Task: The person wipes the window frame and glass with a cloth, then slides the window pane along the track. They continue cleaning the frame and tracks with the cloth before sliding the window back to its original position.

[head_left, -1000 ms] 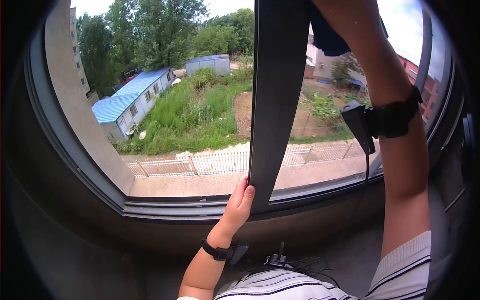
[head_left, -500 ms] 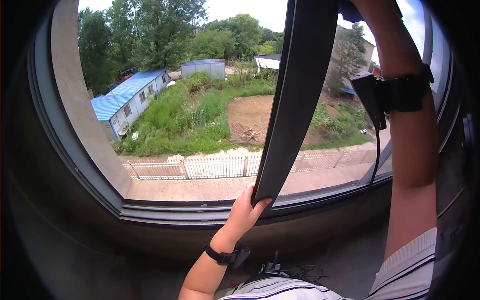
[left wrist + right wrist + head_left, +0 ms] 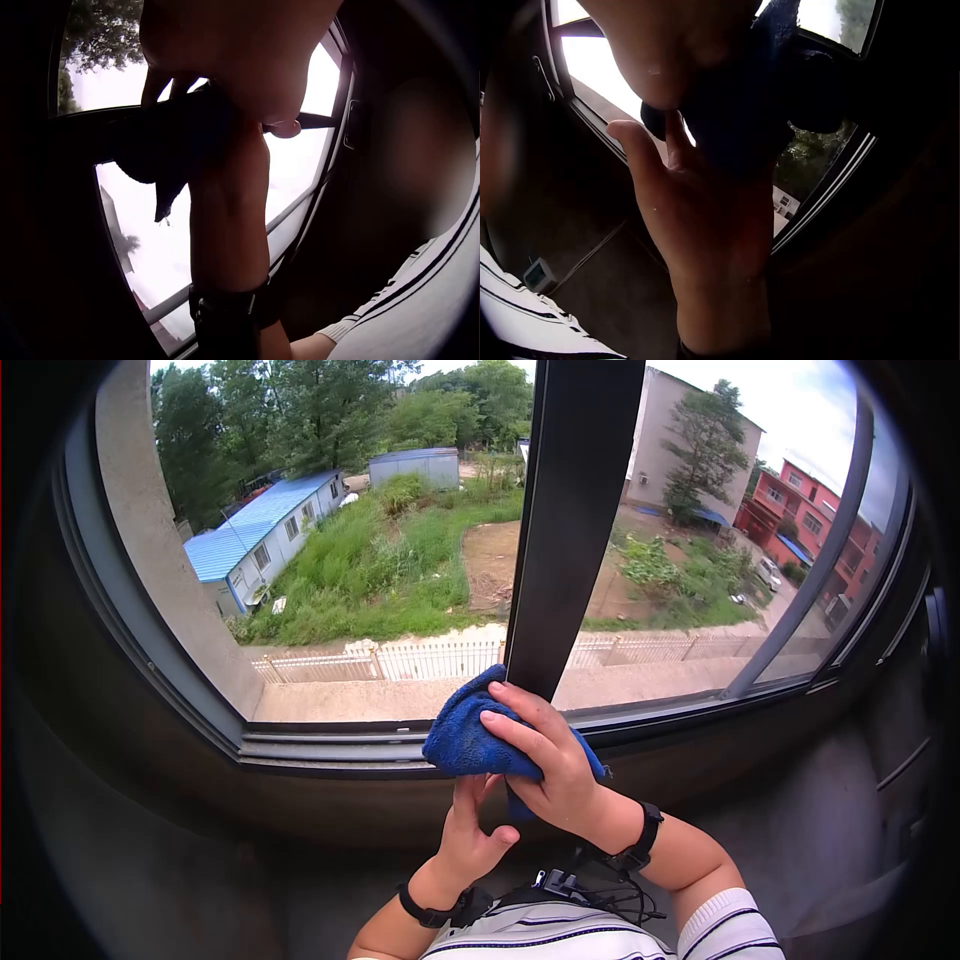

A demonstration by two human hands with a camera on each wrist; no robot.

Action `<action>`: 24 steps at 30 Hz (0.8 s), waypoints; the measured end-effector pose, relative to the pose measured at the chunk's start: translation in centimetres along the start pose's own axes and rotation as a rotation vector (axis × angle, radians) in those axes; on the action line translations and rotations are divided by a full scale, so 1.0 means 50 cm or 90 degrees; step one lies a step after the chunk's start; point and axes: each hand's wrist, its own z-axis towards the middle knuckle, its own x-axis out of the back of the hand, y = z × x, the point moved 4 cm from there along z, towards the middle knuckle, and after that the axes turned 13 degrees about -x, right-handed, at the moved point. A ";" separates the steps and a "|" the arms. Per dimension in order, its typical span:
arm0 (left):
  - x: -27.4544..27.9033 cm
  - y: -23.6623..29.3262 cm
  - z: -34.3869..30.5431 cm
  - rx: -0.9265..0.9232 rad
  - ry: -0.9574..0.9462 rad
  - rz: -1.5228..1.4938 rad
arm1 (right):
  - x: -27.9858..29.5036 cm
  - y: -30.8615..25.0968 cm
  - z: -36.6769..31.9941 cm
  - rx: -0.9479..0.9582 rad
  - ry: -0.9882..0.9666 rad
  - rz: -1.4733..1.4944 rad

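Observation:
A blue cloth point(image 3: 465, 730) is bunched at the lower end of the dark upright window frame point(image 3: 575, 540). My right hand point(image 3: 555, 765) holds it from above, fingers bent over its face. Just below, my left hand point(image 3: 470, 850) reaches up with its thumb held apart and its fingertips at the cloth's lower edge, partly hidden. In the right wrist view, the left hand point(image 3: 712, 210) rises beneath the dark cloth point(image 3: 739, 120). The left wrist view is dim, with the cloth point(image 3: 176, 146) hanging beside the right forearm point(image 3: 229, 217).
Lower window tracks point(image 3: 340, 748) run along the sill to the left. A slanted grey frame bar point(image 3: 800, 610) stands at the right. Cables and a small device point(image 3: 560, 882) lie near the waist. Outside are a fence, grass and blue-roofed sheds point(image 3: 270, 525).
My right hand has come down from the top of the upright frame to its lower end with the cloth. My left hand has let go of the frame's edge and dropped lower.

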 end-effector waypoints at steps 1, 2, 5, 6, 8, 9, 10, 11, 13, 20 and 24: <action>-0.014 0.014 -0.008 0.004 -0.053 0.096 | -0.028 -0.003 -0.017 -0.076 -0.025 0.164; -0.015 0.026 -0.003 0.003 -0.005 0.139 | -0.062 -0.004 -0.034 -0.153 -0.062 0.252; -0.026 0.063 0.016 0.016 0.141 0.126 | -0.083 -0.005 -0.029 -0.189 -0.224 0.391; -0.020 0.057 0.016 0.084 0.224 0.081 | -0.071 -0.006 -0.023 -0.236 -0.287 0.450; -0.002 0.047 0.019 0.190 0.330 -0.050 | -0.043 -0.010 -0.041 -0.200 -0.318 0.366; 0.021 0.045 0.031 0.230 0.348 -0.136 | -0.025 -0.014 -0.051 -0.165 -0.312 0.266; 0.051 0.034 0.039 0.257 0.353 -0.216 | -0.004 -0.014 -0.062 -0.166 -0.297 0.258; 0.074 0.024 0.062 0.276 0.326 -0.282 | 0.018 -0.011 -0.071 -0.148 -0.218 0.234; 0.132 -0.003 0.118 0.298 0.250 -0.313 | 0.069 0.004 -0.072 -0.078 -0.085 0.123; 0.133 -0.153 0.281 0.480 -0.182 -0.156 | 0.123 -0.015 0.051 0.104 0.256 -0.137; 0.050 -0.267 0.251 0.454 -0.452 -0.212 | 0.084 -0.038 0.170 0.119 0.329 -0.311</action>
